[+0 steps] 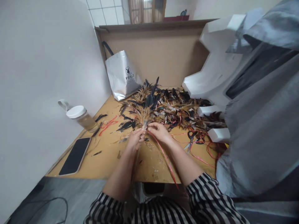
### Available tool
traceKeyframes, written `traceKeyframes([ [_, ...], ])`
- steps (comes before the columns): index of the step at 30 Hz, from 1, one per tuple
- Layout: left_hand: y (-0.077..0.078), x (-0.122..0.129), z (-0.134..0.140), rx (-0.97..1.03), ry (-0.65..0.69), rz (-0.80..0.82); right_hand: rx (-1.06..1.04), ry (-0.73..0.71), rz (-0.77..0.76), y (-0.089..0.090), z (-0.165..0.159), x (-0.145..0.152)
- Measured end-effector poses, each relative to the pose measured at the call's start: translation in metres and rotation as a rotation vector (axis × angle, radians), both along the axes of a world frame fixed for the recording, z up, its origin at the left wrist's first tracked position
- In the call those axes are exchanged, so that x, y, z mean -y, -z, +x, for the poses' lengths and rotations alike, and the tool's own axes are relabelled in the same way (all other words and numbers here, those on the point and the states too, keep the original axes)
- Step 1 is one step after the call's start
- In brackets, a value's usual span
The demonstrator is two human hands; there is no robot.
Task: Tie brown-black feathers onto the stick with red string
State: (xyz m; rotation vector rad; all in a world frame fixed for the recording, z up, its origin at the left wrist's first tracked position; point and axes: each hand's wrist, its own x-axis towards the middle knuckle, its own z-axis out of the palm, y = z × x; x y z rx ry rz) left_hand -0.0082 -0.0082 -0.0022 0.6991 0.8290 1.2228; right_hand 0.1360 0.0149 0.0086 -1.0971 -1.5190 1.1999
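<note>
Left hand: your bare left hand (137, 137) is closed, its fingers curled inward and gathered in a pinch.
Right hand: your bare right hand (159, 131) has bent fingers, their tips drawn together just beside those of your left, its back facing up.
Wrists: both angle your hands slightly inward.
Forearms: your bare left forearm (121, 174) and bare right forearm (184, 161) slant forward, converging in front of your body.
Striped sleeves: your black-and-pale striped cloth left sleeve (106, 210) and matching right sleeve (209, 199) end near the elbows.
</note>
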Motion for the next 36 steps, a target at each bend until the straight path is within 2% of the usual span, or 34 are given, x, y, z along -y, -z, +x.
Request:
traceKeyframes([
  [1,0.0,0.0,0.001,-0.013,-0.004,0.007,-0.067,-0.033,-0.08,0.006,-0.005,-0.001],
  [3,-0.001,0.001,0.002,-0.04,-0.018,0.018,-0.118,-0.022,-0.135,0.015,-0.01,-0.004],
  [7,-0.001,0.002,0.006,-0.102,-0.036,0.048,-0.045,0.097,-0.058,0.025,-0.008,-0.01],
  [13,0.011,0.001,0.009,-0.213,-0.127,0.082,-0.134,0.076,-0.122,0.023,-0.019,-0.004],
  [17,0.019,-0.001,0.015,-0.299,-0.233,0.066,-0.219,0.125,-0.175,0.021,-0.026,0.002],
  [24,0.016,0.001,0.022,-0.512,-0.433,0.234,-0.19,0.223,-0.198,0.018,-0.025,0.005],
  [28,0.006,0.01,0.028,-0.735,-0.483,0.317,-0.25,0.253,-0.286,0.018,-0.028,0.007],
  [30,0.001,0.014,0.033,-0.966,-0.484,0.316,-0.283,0.276,-0.327,0.017,-0.029,0.009],
  [33,-0.004,0.018,0.039,-1.312,-0.416,0.307,-0.321,0.305,-0.354,0.012,-0.028,0.011],
  [34,-0.004,0.018,0.04,-1.363,-0.402,0.317,-0.329,0.313,-0.356,0.01,-0.028,0.011],
  [36,-0.003,0.017,0.04,-1.337,-0.415,0.35,-0.342,0.321,-0.36,0.007,-0.026,0.011],
])
